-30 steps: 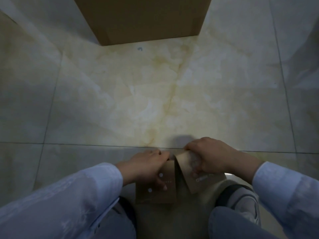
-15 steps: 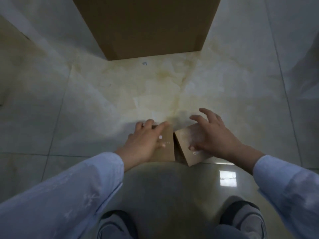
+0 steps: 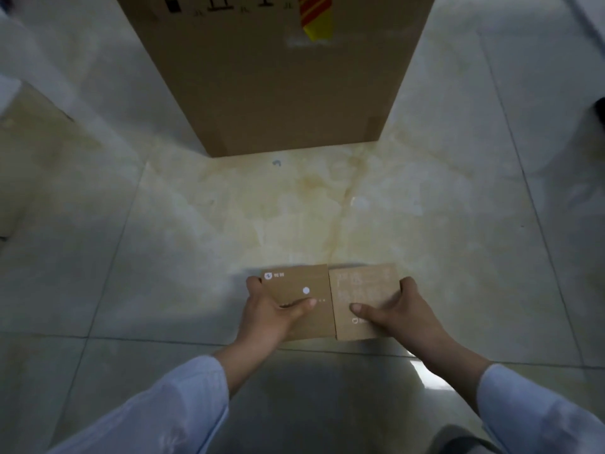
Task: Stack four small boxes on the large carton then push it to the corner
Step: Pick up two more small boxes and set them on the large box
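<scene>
We hold one small cardboard box in each hand. Our left hand (image 3: 271,314) clamps the left box (image 3: 296,298) with the thumb laid across its top face and the fingers wrapped round its outer left edge. Our right hand (image 3: 397,311) clamps the right box (image 3: 365,296) the same way, thumb on top, fingers curled over the outer right edge. The two boxes sit side by side with their inner edges touching, both top faces turned up toward us. The left box carries a small white logo near its far left corner and a white dot near the middle; the right box shows faint pale print that we cannot read. Whether the boxes rest on the floor or are lifted clear of it we cannot tell.

The large carton (image 3: 278,77) stands ahead of us on the pale marbled tile floor (image 3: 229,217), well apart from the boxes, its near face brown and plain, with black handling marks and a red-and-yellow striped tape strip (image 3: 316,18) near the top edge of the view. Our light blue sleeves (image 3: 157,411) reach in from below.
</scene>
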Demonstrator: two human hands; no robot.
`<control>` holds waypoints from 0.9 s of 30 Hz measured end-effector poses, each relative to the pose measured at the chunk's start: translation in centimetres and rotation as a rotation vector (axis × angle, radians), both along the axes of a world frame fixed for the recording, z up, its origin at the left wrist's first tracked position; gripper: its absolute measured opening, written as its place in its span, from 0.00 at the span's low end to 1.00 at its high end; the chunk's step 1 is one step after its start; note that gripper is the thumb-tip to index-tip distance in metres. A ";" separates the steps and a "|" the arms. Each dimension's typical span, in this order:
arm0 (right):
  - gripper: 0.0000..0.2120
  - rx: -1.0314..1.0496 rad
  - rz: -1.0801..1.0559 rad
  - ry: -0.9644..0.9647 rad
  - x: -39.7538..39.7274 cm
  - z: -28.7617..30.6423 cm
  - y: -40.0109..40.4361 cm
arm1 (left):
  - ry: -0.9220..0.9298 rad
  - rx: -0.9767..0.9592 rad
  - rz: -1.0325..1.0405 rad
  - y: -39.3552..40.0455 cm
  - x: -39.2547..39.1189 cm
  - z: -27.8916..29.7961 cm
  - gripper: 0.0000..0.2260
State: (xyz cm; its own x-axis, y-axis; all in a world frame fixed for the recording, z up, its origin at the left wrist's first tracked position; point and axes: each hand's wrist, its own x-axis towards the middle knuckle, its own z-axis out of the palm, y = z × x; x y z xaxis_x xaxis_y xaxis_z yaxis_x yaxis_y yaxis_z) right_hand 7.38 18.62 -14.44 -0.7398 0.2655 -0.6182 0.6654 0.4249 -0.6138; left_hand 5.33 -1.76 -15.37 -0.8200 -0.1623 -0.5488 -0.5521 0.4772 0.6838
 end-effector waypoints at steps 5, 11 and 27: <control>0.35 -0.104 -0.041 0.062 -1.4 1.0 0.3 | 0.061 0.095 0.007 -0.3 -1.7 1.0 0.29; 0.30 -0.073 -0.059 0.285 -5.5 6.9 0.5 | 0.273 0.136 0.076 0.3 -5.6 6.2 0.26; 0.25 0.033 -0.011 0.778 -23.4 33.3 0.4 | 0.731 0.094 0.024 1.2 -22.3 34.0 0.29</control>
